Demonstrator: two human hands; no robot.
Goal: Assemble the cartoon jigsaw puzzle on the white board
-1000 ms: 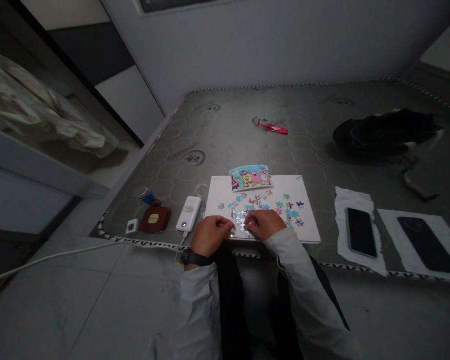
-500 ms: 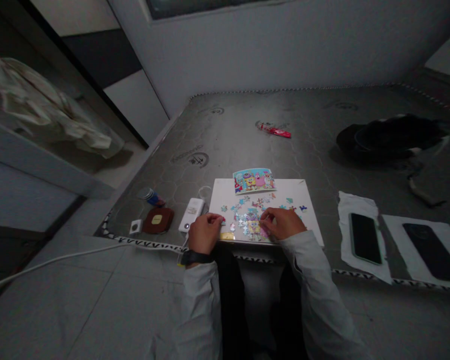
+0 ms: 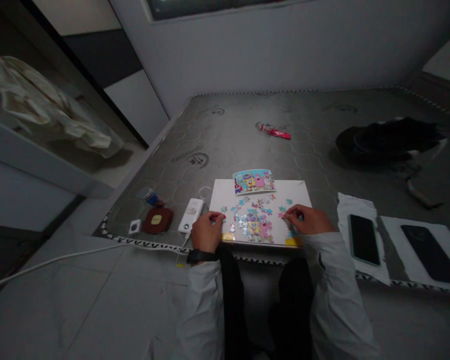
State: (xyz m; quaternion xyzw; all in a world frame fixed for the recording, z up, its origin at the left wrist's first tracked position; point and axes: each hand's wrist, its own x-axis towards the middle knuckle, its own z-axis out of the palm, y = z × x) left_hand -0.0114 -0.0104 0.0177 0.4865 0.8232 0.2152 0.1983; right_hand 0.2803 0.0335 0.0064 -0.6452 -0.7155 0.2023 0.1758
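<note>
A white board (image 3: 225, 192) lies at the near edge of a grey mattress (image 3: 247, 145). On it are a partly joined jigsaw (image 3: 253, 226), several loose pieces (image 3: 262, 204) and a colourful cartoon picture card (image 3: 254, 180). My left hand (image 3: 207, 231) rests at the board's left edge, fingers curled and pinched on a small puzzle piece. My right hand (image 3: 307, 220) sits at the board's right side, fingers bent onto loose pieces there.
Left of the board lie a white power bank (image 3: 190, 213), a brown round case (image 3: 157, 220), a small white charger (image 3: 134, 227) and a blue can (image 3: 149, 195). Two dark phones (image 3: 363, 239) (image 3: 432, 246) lie on white cloths at right. A red packet (image 3: 273, 131) and black clothing (image 3: 386, 137) lie farther back.
My hands moved apart from the middle of the jigsaw; the right hand slid right to the loose pieces, uncovering the joined part. The left hand shifted slightly left.
</note>
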